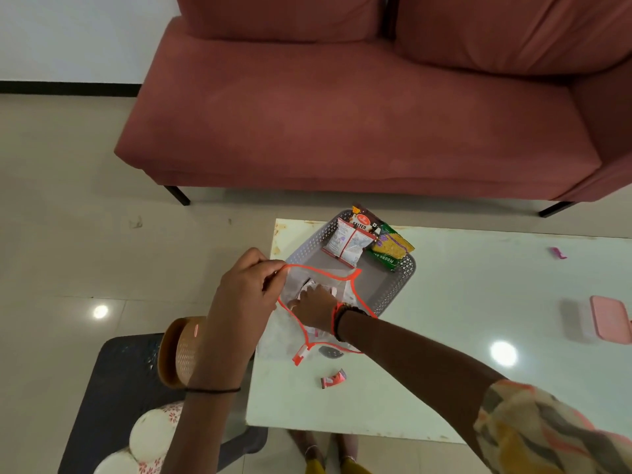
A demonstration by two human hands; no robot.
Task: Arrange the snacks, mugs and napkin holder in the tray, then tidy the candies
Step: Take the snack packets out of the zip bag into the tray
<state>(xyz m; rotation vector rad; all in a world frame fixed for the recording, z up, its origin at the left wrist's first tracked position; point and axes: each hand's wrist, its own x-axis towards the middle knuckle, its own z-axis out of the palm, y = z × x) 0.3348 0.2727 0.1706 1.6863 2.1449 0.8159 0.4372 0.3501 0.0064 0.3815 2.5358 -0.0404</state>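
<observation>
Sofa: soft pink-red fabric, far behind the grip, no part in the task.
Table: pale glossy top, flat, under both hands.
Tray: grey plastic, perforated walls, rectangular, just behind the grip; partly covered by the bag.
Bag: clear thin plastic, orange zip edge, mouth pulled wide.
Snacks: crinkled foil packets, already lying in the far end of the tray.
Mugs: white with floral print, round, on a dark stool well left of the grip; not yet in the tray.
Left hand: pinched closed on the orange bag rim.
Right hand: reached inside the bag; fingers half hidden, so closed or not cannot be told.
Candy: small red wrapper, loose, just in front of the grip.
Progress: probably snacks done; mugs, napkin holder and candies left.
</observation>
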